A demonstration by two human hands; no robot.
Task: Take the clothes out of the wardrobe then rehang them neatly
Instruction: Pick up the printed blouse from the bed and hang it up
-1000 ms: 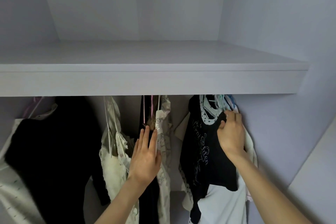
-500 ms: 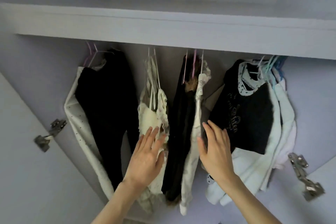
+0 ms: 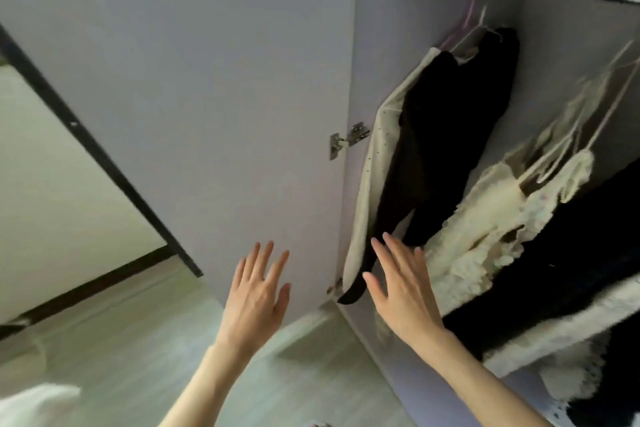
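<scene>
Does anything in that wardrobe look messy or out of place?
Yes. The black garment hangs crooked over a cream one, its dark end dangling below. Beside them the cream lacy tops bunch together.

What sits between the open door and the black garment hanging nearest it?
In the head view, a cream dotted garment hangs between the door and the black garment, with the metal hinge at the door's edge.

Open door (image 3: 207,80) left; clothes (image 3: 450,149) hang inside wardrobe (image 3: 554,28) right; hinge (image 3: 348,139) between; hands (image 3: 256,302) in front.
</scene>
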